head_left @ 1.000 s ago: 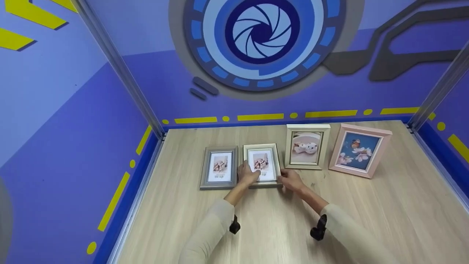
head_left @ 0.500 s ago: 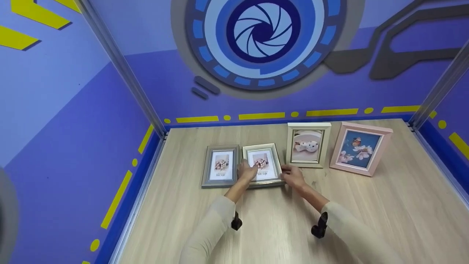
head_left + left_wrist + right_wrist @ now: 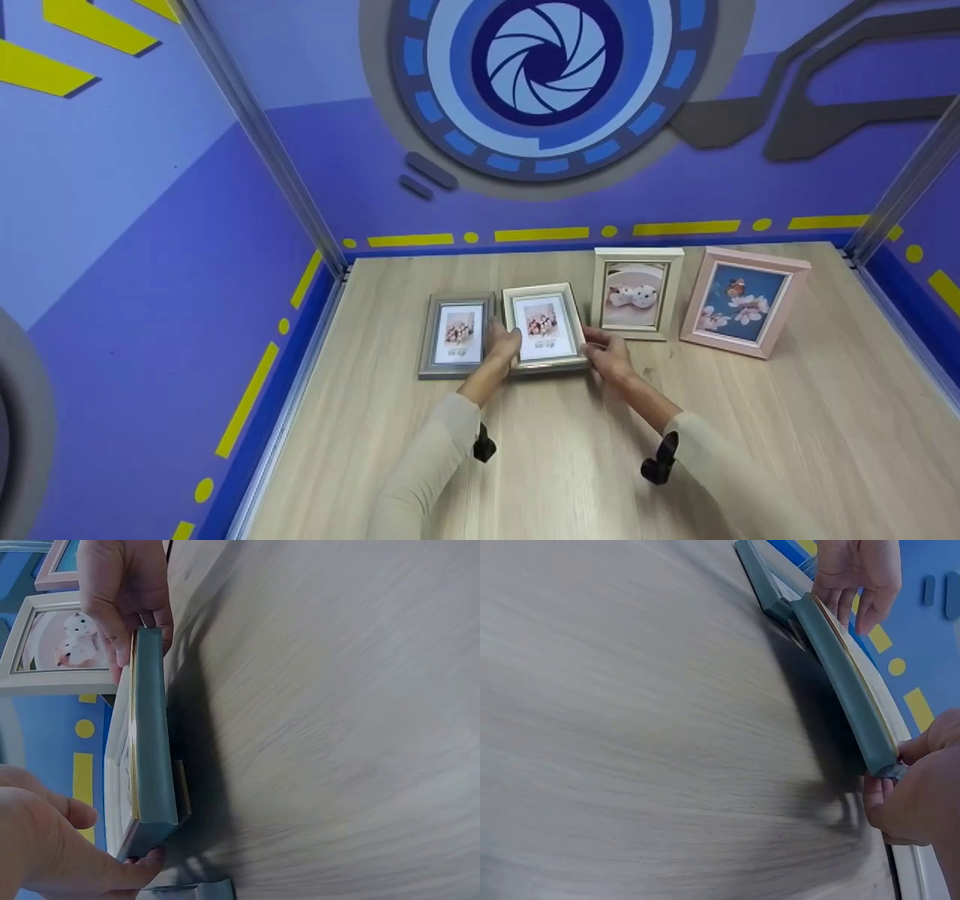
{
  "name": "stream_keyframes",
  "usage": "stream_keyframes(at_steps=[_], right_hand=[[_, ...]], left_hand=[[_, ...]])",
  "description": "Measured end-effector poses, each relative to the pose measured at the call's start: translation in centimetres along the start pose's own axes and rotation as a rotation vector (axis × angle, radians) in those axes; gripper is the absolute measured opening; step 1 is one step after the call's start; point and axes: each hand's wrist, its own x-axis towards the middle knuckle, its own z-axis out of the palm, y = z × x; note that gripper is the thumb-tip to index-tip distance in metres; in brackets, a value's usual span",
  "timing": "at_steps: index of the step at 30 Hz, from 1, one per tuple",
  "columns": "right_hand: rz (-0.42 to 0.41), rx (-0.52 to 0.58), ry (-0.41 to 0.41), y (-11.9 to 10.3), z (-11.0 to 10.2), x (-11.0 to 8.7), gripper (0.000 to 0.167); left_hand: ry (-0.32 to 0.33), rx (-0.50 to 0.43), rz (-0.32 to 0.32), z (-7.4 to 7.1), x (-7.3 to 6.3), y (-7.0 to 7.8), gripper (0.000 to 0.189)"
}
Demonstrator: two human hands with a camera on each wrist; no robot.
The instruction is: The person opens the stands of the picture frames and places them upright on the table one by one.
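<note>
A champagne-coloured picture frame (image 3: 547, 366) leans up off the table, its lower edge raised, with a shadow beneath it in both wrist views. My right hand (image 3: 609, 356) pinches its lower right corner, thumb in front and fingers behind. At the left side my left hand (image 3: 501, 349) holds the edge with its fingers; in the left wrist view the thumb (image 3: 79, 814) stands off the front. A grey picture frame (image 3: 429, 352) lies flat just left of it, close to the left hand. The back of the raised frame is mostly hidden.
A cream frame (image 3: 600, 300) with a picture of two white round figures stands upright at right. Beside it stands a pink frame (image 3: 784, 307) with a bird and blossoms. Blue-purple panels (image 3: 315, 165) enclose the wooden table (image 3: 570, 465) at the back and sides.
The champagne frame's lower edge has come up from the table. My left thumb has shifted from the frame's front to its left edge. The right hand has risen with the corner.
</note>
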Motion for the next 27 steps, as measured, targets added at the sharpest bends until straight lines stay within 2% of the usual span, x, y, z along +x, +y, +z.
stream_keyframes(at_steps=[4, 8, 10, 16, 21, 24, 27], right_hand=[[-0.024, 0.028, 0.001, -0.4, 0.2, 0.0, 0.041], [-0.033, 0.031, -0.048, -0.6, 0.1, -0.2, 0.045], [-0.032, 0.03, -0.076, -0.6, -0.1, -0.3, 0.048], [-0.025, 0.055, -0.138, -0.6, -0.6, -0.6, 0.051], [0.033, 0.123, -0.171, -0.8, -0.9, -0.5, 0.053], [0.084, 0.167, -0.177, -1.1, -0.8, -0.5, 0.055], [0.118, 0.163, -0.172, -1.3, -0.7, -0.4, 0.055]], left_hand=[[0.016, -0.056, -0.022, -0.5, 0.0, 0.6, 0.06], [0.019, -0.026, -0.032, -1.2, 0.1, 1.1, 0.058], [0.008, -0.022, -0.037, -1.6, 0.0, 1.4, 0.056], [-0.046, -0.096, -0.057, -2.8, 0.2, 1.7, 0.049], [-0.092, -0.091, -0.041, -4.0, -0.1, 2.3, 0.047], [-0.108, -0.123, -0.025, -4.6, -0.6, 3.0, 0.049], [-0.113, -0.166, -0.023, -4.9, -1.1, 3.8, 0.05]])
